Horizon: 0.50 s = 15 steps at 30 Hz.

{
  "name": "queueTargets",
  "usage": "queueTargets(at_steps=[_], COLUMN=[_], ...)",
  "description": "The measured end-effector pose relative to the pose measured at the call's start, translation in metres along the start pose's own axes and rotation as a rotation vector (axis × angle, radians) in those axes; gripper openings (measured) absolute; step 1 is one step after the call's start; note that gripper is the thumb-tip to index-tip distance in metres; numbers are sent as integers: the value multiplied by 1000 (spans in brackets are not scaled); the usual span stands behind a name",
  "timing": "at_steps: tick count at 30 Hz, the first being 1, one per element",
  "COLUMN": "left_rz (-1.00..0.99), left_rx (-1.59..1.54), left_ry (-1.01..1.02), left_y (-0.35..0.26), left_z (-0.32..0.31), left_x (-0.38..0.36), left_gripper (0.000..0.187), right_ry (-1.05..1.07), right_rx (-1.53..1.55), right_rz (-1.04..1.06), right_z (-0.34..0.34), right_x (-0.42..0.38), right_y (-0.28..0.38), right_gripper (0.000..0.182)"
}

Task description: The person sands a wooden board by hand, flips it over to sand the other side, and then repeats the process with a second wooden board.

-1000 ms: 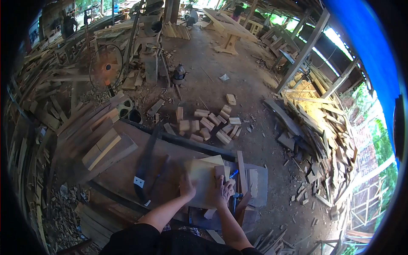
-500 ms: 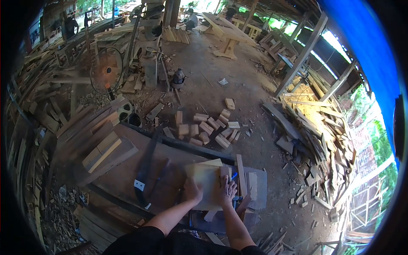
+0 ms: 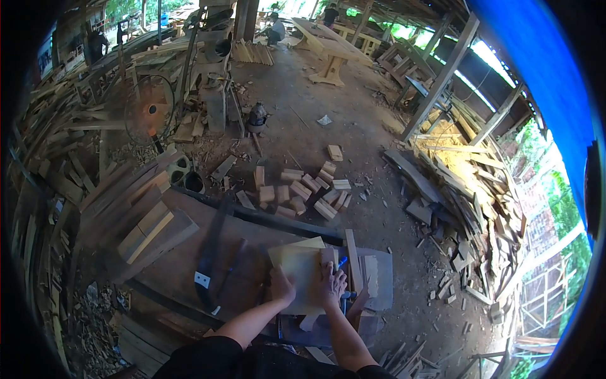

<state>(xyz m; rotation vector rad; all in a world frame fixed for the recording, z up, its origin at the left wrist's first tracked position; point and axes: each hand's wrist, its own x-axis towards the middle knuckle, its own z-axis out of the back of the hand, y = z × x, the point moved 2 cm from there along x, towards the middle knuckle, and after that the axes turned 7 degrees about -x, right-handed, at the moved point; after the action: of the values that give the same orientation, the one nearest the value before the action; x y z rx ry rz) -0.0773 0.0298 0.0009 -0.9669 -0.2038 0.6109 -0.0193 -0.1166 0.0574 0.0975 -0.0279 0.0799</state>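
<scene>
A pale, flat wooden board (image 3: 305, 265) lies on the workbench (image 3: 218, 252) in front of me. My left hand (image 3: 282, 287) grips the board's left edge, thumb on top. On the board's right side, my right hand (image 3: 331, 283) is closed on a small wooden block (image 3: 328, 255), fingers over its near end. Just right of that hand is a blue tool (image 3: 343, 263), partly hidden. A saw with a dark blade (image 3: 211, 246) and a white-marked end lies left of my left hand.
Stacked wood pieces (image 3: 148, 232) sit on the bench's left end. Cut blocks (image 3: 305, 189) are scattered on the floor beyond it. A fan (image 3: 151, 109) stands at upper left, a scrap pile (image 3: 470, 189) at right. A person (image 3: 276, 30) is in the background.
The whole view has shifted slightly. Both hands remain at the board, with my right hand still on the small block.
</scene>
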Motion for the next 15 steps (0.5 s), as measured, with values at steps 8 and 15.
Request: queueTargets(at_steps=[8,15], left_rz=[-20,-5], left_rx=[-82,-79], left_ry=[13,10], left_y=[0,1], left_z=[1,0], left_x=[0,-1], left_gripper=[69,69], right_ry=[12,19], right_rx=[25,18], right_rz=[-2,-4], right_z=[-1,1], right_x=[2,1], right_y=[0,1], right_gripper=[62,61])
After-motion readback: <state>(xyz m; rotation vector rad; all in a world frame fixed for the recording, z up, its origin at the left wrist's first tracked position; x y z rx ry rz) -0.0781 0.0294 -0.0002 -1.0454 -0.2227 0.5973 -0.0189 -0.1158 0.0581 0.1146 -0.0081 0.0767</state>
